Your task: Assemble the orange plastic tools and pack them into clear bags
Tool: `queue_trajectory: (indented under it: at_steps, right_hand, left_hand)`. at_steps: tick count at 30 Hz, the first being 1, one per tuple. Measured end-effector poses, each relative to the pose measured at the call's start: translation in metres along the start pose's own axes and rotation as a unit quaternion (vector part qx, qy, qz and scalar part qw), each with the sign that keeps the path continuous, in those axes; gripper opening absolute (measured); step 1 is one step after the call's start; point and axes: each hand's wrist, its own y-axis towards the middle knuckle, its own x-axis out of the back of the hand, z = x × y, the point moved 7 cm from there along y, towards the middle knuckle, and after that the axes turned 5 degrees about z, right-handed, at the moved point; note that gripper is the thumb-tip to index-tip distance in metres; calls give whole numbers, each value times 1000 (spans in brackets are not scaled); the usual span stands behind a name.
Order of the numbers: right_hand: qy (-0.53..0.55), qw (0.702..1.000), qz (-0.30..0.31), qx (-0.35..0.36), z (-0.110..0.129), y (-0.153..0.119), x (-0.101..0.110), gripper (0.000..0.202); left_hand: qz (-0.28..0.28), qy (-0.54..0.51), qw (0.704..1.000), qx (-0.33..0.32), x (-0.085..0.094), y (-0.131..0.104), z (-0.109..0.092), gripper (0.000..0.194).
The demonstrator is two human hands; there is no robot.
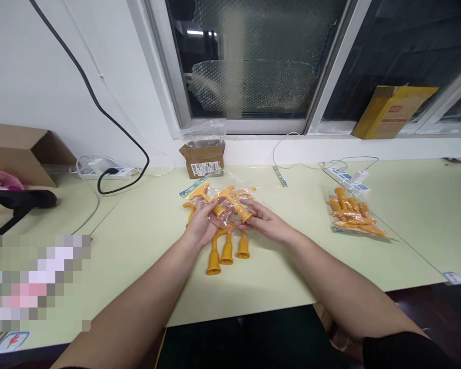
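Observation:
My left hand (203, 225) and my right hand (267, 221) are closed on the two sides of a clear plastic bag (227, 219) above the table. Orange plastic pieces with T-shaped handles and flared ends show in and around it; one orange piece (236, 204) lies between my hands. How many are inside the bag I cannot tell. A colourful printed strip (194, 185) runs along its far left edge. Just below my hands, several loose orange pieces (214, 262) rest on the table with their bell-shaped ends toward me.
On the pale green table (276, 287), a filled bag of orange pieces (353, 212) lies to the right. Behind are a flat clear bag's printed strip (280, 176), a small cardboard box (203, 159) and power strips (346, 179). A black cable (100, 105) hangs at left.

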Motion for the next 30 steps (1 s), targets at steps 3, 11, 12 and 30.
queue_trajectory:
  at_steps: [3,11,12,30]
  right_hand:
    - [-70,995,-68,15,-4,1,9,56]
    - [-132,977,-164,31,0,-4,12,37]
    - [-127,978,-163,31,0,-3,11,38]
    - [-15,984,-163,76,-10,5,9,57]
  left_hand:
    - [34,59,998,-15,-9,-5,3,50]
    - [60,98,993,30,-12,-9,19,52]
    - [60,97,993,27,-12,-9,19,52]
    - [115,112,986,49,-18,-10,21,49]
